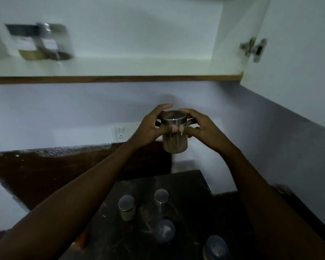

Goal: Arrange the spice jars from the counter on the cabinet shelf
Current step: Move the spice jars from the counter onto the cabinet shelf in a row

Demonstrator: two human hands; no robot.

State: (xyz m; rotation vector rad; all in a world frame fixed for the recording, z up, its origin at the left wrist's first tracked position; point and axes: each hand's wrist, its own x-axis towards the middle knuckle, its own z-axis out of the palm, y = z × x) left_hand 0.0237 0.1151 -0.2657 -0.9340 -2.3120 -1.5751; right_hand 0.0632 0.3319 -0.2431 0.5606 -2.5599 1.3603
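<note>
Both hands — left hand (148,126), right hand (201,128) — clasp one lidded jar (174,133) in midair below the cabinet shelf (120,69).

Spice jar (174,135) in both hands' grip

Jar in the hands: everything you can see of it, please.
The held jar is a small upright cylinder with a shiny metal lid and a clear body showing pale brownish contents; blur hides finer detail. It is raised clear of the dark counter, below the open cabinet shelf. The left hand and right hand grip it from either side, fingers curled round the lid and upper body.
</note>
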